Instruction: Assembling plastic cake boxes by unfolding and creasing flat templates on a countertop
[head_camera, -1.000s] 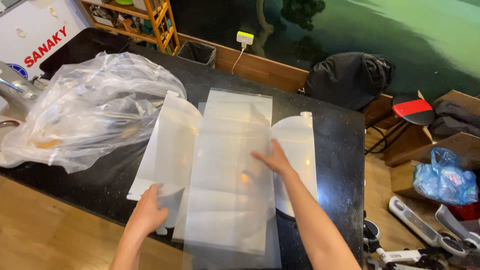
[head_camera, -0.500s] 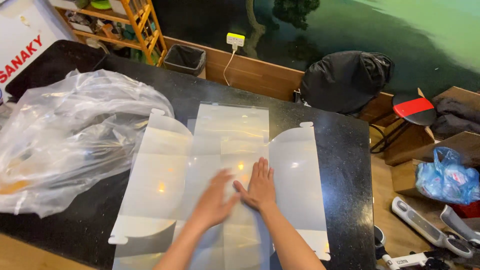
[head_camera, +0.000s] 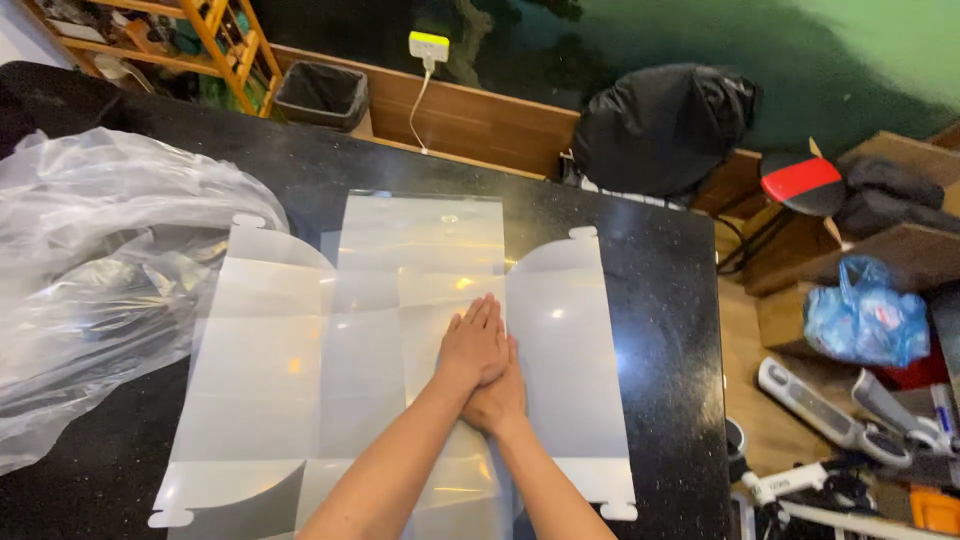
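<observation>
Pressing down flat, both hands lie stacked near the middle of a clear plastic sheet spread on the black tabletop. The left hand sits on top with its fingers straight and close together, pointing away from the person; the right hand lies under it, palm down on the sheet, mostly covered, so only its knuckles and wrist side show. Neither hand grips anything; both are open and flat.

The sheet is a die-cut blank with 2 rounded wings, 1 to the left and 1 to the right, each ending in small tabs. Its far edge stops short of the tabletop's far edge, leaving a band of bare black surface there. Its right wing ends near the tabletop's right edge, with a strip of black stone between them. The near end of the sheet runs out of view at the bottom.

To the left, a large crumpled clear plastic bag rests on the tabletop, its edge touching or overlapping the sheet's left wing. Beyond the far edge stand a black bin and a wooden shelf. Off the right edge, on the floor, lie a blue plastic bag and a black bag.
</observation>
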